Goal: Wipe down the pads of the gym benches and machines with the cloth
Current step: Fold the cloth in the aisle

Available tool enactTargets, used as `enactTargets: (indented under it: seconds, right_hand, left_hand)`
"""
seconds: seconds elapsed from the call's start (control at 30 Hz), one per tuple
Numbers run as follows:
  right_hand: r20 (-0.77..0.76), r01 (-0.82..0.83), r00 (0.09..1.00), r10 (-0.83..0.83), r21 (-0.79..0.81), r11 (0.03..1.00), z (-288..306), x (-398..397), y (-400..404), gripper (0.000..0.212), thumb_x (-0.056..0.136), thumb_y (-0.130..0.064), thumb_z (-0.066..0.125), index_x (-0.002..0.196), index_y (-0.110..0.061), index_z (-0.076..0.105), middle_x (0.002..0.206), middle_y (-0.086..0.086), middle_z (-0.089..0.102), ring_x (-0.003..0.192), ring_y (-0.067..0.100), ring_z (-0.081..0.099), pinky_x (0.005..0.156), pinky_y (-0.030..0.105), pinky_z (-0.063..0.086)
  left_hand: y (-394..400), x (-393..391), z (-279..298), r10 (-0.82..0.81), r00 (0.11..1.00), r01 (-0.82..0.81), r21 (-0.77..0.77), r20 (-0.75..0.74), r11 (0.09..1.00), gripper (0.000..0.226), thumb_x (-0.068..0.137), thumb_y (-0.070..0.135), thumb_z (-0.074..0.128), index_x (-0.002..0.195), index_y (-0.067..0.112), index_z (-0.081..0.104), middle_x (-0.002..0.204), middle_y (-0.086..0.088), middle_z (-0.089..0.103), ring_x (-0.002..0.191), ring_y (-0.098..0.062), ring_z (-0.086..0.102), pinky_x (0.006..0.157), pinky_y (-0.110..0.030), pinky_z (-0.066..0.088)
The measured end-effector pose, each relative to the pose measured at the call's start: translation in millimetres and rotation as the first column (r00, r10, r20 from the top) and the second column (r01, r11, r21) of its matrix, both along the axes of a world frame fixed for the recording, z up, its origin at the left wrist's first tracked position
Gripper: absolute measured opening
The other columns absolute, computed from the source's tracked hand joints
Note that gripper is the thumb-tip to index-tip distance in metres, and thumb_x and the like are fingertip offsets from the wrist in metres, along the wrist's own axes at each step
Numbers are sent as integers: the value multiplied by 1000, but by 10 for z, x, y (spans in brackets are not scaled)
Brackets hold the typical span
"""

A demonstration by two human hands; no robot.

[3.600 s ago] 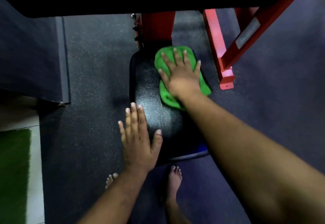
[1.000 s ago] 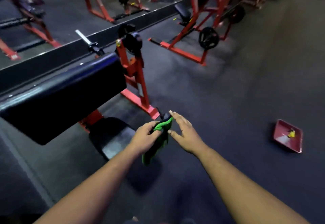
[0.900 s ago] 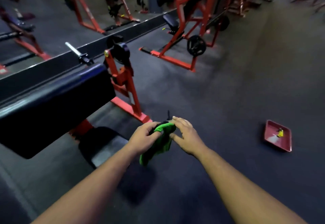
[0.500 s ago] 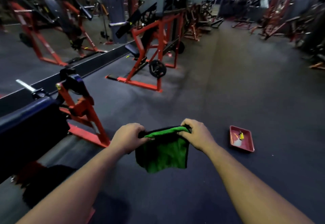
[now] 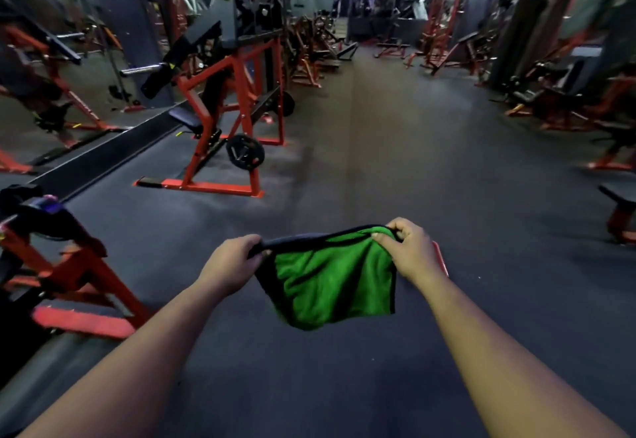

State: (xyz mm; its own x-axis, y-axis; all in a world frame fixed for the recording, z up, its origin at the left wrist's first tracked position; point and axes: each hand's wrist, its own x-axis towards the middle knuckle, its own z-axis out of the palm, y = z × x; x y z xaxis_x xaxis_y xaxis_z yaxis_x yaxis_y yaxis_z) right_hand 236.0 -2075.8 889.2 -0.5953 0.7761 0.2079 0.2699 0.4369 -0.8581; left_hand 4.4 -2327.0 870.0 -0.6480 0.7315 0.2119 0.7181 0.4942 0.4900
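Now green cloth (image 5: 330, 286) wider between left hand (image 5: 231, 258) and right hand (image 5: 409, 248).

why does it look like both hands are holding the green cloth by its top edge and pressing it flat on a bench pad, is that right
Not quite. In the head view the left hand and right hand do grip the green cloth by its top edge, but it is not pressed on a bench pad: it hangs in the air above the floor.
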Motion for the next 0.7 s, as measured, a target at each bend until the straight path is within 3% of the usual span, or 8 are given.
enactTargets:
  seconds: [0.13, 0.2, 0.27, 0.37, 0.43, 0.5, 0.57, 0.7]
  right_hand:
    - [-29, 133, 989, -142, -205, 970, -119, -148, 159, 20, 80, -24, 82, 74, -19, 63, 66, -4, 59, 60, 15, 50, 53, 29, 37]
    - [-57, 193, 974, -219, -292, 937, -176, -216, 162, 19, 81, -18, 81, 74, -16, 63, 67, -1, 60, 63, 16, 51, 55, 30, 38]
    - [-118, 219, 955, -272, -338, 915, -188, -320, 133, 15, 83, -13, 79, 79, -15, 64, 70, 0, 62, 64, 15, 53, 54, 28, 39]
    - [-218, 168, 929, -299, -473, 865, -177, -446, 5, 13, 88, -9, 76, 97, -8, 65, 78, 1, 67, 59, 8, 60, 45, 23, 44]
    - [-264, 139, 916, -301, -495, 858, -199, -528, -76, 14, 90, -7, 75, 97, -10, 63, 74, -3, 67, 52, 1, 59, 40, 18, 41]
    - [-290, 121, 914, -282, -470, 875, -270, -602, -112, 15, 89, -8, 77, 91, -14, 63, 74, -2, 69, 58, 3, 62, 47, 20, 45]
    - [-272, 123, 929, -251, -414, 902, -388, -643, -73, 16, 86, -8, 80, 91, -15, 67, 82, 3, 73, 70, 11, 66, 61, 28, 51]
    - [-223, 94, 960, -168, -310, 946, -484, -626, 74, 16, 87, -2, 74, 99, -12, 74, 94, 5, 76, 84, 11, 70, 79, 33, 58]
  left_hand:
    - [351, -259, -100, 11, 950, -63, 157, 312, 986, 17, 92, 34, 71, 80, 22, 66, 64, 9, 66, 60, -17, 65, 57, -35, 57]
    - [538, -272, -98, -18, 903, -93, 235, 429, 968, 38, 95, 39, 67, 68, 14, 59, 52, 10, 53, 48, -14, 49, 51, -31, 45]
    - [725, -269, -85, -76, 856, -94, 298, 512, 950, 50, 97, 48, 61, 62, 14, 48, 53, 4, 40, 49, -13, 36, 53, -31, 30]
    - [949, -174, -90, -167, 753, -97, 358, 637, 929, 60, 91, 60, 58, 71, 3, 55, 59, -4, 48, 54, -17, 45, 54, -34, 39]
    - [1110, -29, -82, -223, 671, -103, 387, 707, 916, 53, 96, 50, 60, 79, 0, 63, 64, -10, 60, 58, -22, 57, 54, -35, 49]
    - [1271, 159, -35, -290, 621, -56, 410, 728, 910, 40, 102, 34, 60, 84, 0, 70, 71, -14, 70, 61, -24, 65, 53, -31, 54]
    - [1464, 326, -76, -336, 610, 11, 416, 717, 909, 35, 102, 32, 60, 86, 4, 74, 78, -17, 75, 65, -23, 70, 53, -33, 56]
    - [1827, 479, -175, -370, 693, 157, 371, 619, 915, 49, 90, 59, 57, 82, 12, 71, 78, -19, 71, 75, -40, 70, 67, -57, 60]
